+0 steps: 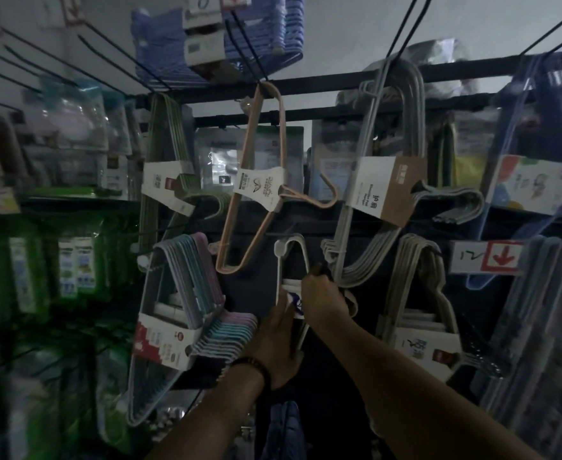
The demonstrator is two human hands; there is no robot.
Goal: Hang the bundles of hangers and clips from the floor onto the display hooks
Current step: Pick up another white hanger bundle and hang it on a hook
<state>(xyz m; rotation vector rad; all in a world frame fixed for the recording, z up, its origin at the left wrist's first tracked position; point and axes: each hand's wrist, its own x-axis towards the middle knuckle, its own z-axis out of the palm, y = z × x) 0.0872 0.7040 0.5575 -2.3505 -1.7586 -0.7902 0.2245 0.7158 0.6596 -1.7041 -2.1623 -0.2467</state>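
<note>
A white hanger bundle with a paper label hangs in the middle of the display, its top corner up at a dark hook. My left hand grips the bundle's lower part from the left. My right hand holds its right side near the label, fingers closed around the wire. Around it hang other bundles: a peach one, a grey one with a brown-white label, a pastel one and a cream one.
Long black hooks jut out at the upper left. Blue hanger bundles hang overhead. Green packaged goods fill the left shelves. A red arrow price tag sticks out at the right, beside striped bundles.
</note>
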